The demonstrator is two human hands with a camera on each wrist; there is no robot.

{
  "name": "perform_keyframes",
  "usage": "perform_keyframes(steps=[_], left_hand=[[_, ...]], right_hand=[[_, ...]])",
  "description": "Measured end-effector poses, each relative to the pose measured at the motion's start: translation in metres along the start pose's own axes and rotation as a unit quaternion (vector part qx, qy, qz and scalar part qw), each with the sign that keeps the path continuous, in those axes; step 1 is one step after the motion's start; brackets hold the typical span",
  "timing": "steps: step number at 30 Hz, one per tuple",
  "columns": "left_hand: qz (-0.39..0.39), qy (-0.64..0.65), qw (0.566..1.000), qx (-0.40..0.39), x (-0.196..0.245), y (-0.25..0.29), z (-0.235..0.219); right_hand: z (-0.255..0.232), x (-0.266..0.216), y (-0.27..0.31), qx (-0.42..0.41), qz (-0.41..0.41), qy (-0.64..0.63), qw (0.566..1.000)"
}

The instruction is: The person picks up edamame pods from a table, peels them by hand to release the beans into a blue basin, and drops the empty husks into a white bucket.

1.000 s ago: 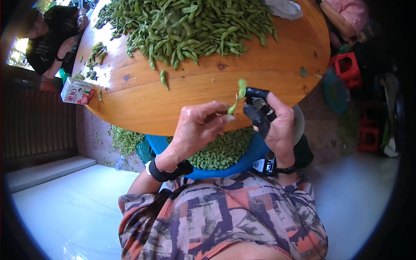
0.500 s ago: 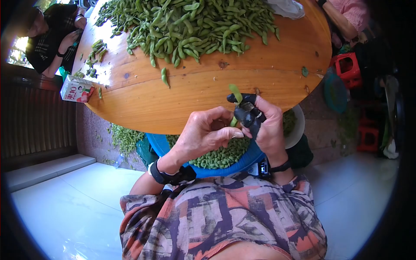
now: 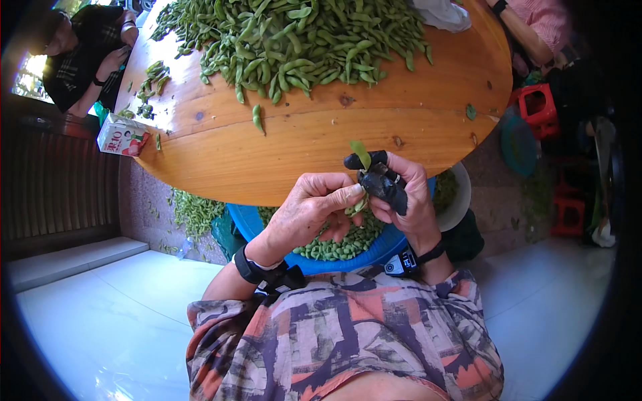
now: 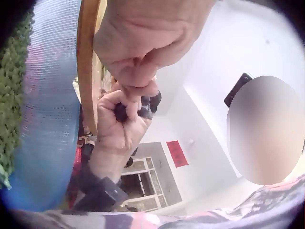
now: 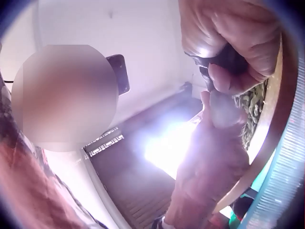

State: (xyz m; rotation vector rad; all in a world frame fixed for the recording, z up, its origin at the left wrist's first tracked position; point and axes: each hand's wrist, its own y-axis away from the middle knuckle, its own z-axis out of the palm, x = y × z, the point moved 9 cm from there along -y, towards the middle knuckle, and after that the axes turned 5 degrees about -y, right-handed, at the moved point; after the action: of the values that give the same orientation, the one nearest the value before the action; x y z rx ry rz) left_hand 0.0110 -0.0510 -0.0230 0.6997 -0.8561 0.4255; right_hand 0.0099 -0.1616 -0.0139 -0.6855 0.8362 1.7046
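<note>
Both hands meet over the blue basket (image 3: 314, 264) at the table's near edge. The left hand (image 3: 311, 207) pinches a green pod (image 3: 358, 206) between thumb and forefinger. Black coverings wrap the thumb and forefinger of the right hand (image 3: 408, 200), which grips a second green pod (image 3: 360, 154) that sticks up past its fingers. In the left wrist view the left hand (image 4: 150, 43) touches the fingertips of the right hand (image 4: 121, 126). The right wrist view has the right hand (image 5: 233, 43) above the left hand (image 5: 209, 157); the pods are hidden there.
A large heap of pods (image 3: 294, 47) covers the far side of the wooden table (image 3: 221, 157). A printed carton (image 3: 122, 136) stands at the left edge, a white bowl (image 3: 461, 197) lies right of the basket, and people sit at both sides.
The right hand has moved left and slightly down, and the left hand has come right to meet it. The pod between them has gone down behind the left thumb.
</note>
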Motion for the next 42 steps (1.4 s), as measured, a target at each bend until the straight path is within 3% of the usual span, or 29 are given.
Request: perform_keyframes(steps=[2,4,5,6,7,8,10,11,13,14,16,20,22,24,25,31,34,36,38,42], left_hand=[[-0.005,0.009,1.000,-0.003,-0.002,0.000,0.001],[-0.010,0.016,1.000,-0.005,-0.004,-0.001,0.002],[-0.004,0.028,1.000,-0.001,-0.005,-0.002,0.000],[0.000,0.040,0.999,0.003,-0.005,-0.002,-0.001],[-0.001,0.040,0.999,0.002,-0.005,-0.002,0.001],[0.010,0.021,1.000,0.006,-0.001,-0.001,0.002],[0.021,0.003,1.000,0.011,0.002,0.001,0.005],[0.039,-0.042,0.998,0.020,0.005,0.001,0.005],[0.056,-0.088,0.994,0.029,0.007,0.002,0.005],[0.060,-0.103,0.993,0.024,0.005,0.002,0.005],[0.062,-0.118,0.991,0.019,0.005,0.002,0.008],[0.052,-0.015,0.998,0.040,-0.012,-0.004,0.006],[0.062,0.023,0.997,0.037,-0.014,-0.004,0.004],[0.077,0.066,0.994,-0.029,-0.006,-0.003,0.015],[0.084,0.083,0.992,-0.040,-0.003,-0.002,0.019],[0.097,0.009,0.994,-0.049,0.001,-0.001,0.019],[0.094,-0.045,0.994,-0.041,0.003,0.001,0.027],[0.100,-0.040,0.993,-0.043,0.004,0.002,0.028],[0.041,-0.036,0.998,-0.009,-0.004,0.001,0.023],[0.016,-0.066,0.998,0.001,-0.020,-0.002,0.012]], right_hand=[[0.001,-0.001,0.002,-0.005,-0.001,0.004,1.000],[-0.001,-0.010,0.004,0.024,-0.020,0.125,0.992],[0.000,-0.008,0.002,0.024,-0.021,0.125,0.992],[0.007,-0.031,0.004,0.037,-0.175,0.296,0.938],[0.023,-0.049,0.016,0.049,-0.319,0.450,0.833],[0.025,-0.052,0.019,0.051,-0.319,0.450,0.832],[0.019,-0.047,0.015,0.053,-0.219,0.380,0.897],[0.018,-0.046,0.014,0.052,-0.220,0.380,0.897],[0.028,-0.050,0.020,0.038,-0.292,0.492,0.819],[0.031,-0.049,0.021,0.038,-0.292,0.491,0.820],[0.054,-0.056,0.036,0.026,-0.383,0.553,0.739],[0.058,-0.046,0.034,-0.038,-0.407,0.541,0.735],[0.051,-0.048,0.029,-0.016,-0.376,0.542,0.751],[0.015,-0.053,0.020,0.094,-0.306,0.430,0.845],[0.003,-0.048,0.017,0.108,-0.263,0.380,0.880],[-0.006,-0.035,0.014,0.097,-0.185,0.267,0.941],[-0.008,-0.042,0.018,0.113,-0.176,0.280,0.937],[-0.004,-0.044,0.018,0.097,-0.214,0.310,0.921],[0.008,-0.051,0.024,0.075,-0.274,0.418,0.863],[0.020,-0.056,0.029,0.071,-0.308,0.429,0.846]])
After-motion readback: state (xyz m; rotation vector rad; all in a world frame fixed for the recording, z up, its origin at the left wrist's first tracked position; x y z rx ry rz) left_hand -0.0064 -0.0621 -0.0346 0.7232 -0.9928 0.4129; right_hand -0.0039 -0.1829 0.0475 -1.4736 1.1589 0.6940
